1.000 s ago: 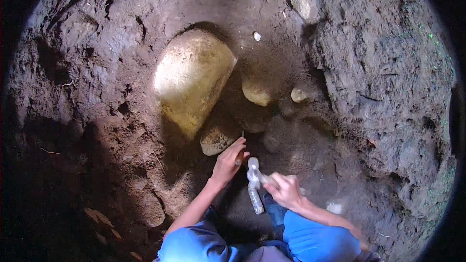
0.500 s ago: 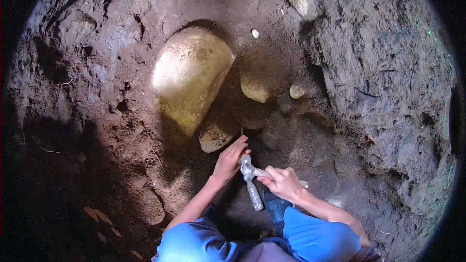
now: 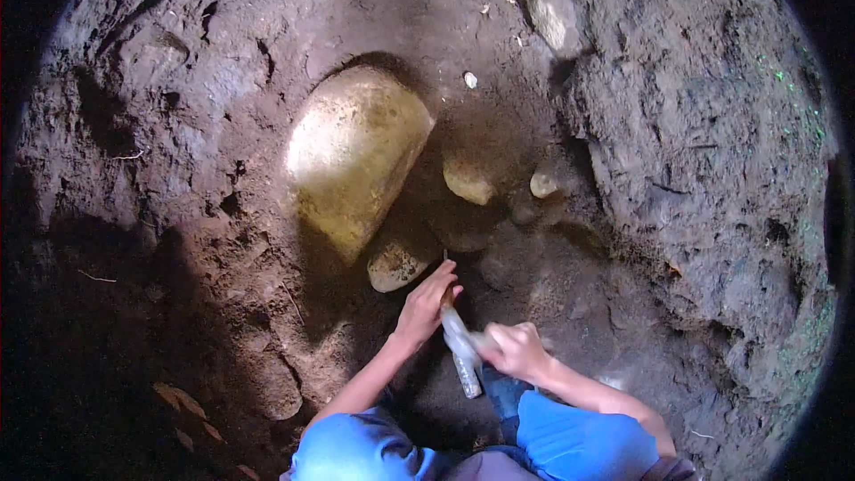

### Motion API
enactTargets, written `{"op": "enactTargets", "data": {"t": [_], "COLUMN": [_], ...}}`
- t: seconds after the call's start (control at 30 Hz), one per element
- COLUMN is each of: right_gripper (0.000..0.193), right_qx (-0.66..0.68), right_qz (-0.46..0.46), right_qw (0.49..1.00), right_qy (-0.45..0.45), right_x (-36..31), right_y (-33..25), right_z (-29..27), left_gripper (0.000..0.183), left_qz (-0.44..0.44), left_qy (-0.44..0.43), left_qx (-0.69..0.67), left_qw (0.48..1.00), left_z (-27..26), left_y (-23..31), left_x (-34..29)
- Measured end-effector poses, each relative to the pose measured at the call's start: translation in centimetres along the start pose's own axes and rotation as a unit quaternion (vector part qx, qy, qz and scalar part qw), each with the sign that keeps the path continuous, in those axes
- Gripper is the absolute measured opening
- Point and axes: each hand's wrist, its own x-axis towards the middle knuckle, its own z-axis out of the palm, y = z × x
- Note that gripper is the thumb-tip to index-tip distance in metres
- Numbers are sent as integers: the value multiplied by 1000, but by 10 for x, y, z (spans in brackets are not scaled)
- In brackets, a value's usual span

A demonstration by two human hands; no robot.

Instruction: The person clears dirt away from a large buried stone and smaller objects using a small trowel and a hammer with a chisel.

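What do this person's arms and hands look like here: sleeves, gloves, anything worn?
Both hands are bare: left hand, right hand, no gloves, and no watch or rings that show. The forearms are uncovered. Bright blue fabric covers the limbs at the lower edge; whether sleeves or trouser legs is unclear.

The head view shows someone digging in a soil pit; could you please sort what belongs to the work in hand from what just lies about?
In use:
left hand
right hand
hand tool, gripped by the right hand
small stone beside the left hand

Lying about:
large pale boulder
two smaller stones
dry leaves
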Motion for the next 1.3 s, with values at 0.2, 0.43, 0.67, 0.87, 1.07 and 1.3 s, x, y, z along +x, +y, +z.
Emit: {"op": "enactTargets", "data": {"t": [0.2,0.43,0.67,0.87,1.07,1.3], "right_gripper": [40,33,35,43,42,36], "right_qx": [23,11,26,46,33,54], "right_qz": [22,37,50,46,64,79], "right_qw": [999,997,994,991,991,989], "right_qy": [40,66,92,113,116,111], "right_x": [-8,-9,-12,-11,-6,-13], "right_y": [-11,6,1,1,-2,-5], "right_z": [-4,-11,-20,-18,-7,-12], "left_gripper": [30,28,28,29,32,46], "left_qz": [-16,-134,-225,-109,-41,58], "left_qy": [27,72,75,155,91,2], "left_qx": [19,-93,-125,-27,13,82], "left_qw": [999,984,963,981,995,995], "left_z": [-7,-16,-46,-74,-55,-28], "left_y": [-2,-2,4,28,-3,-8], "left_x": [-10,-30,16,20,5,-12]}}
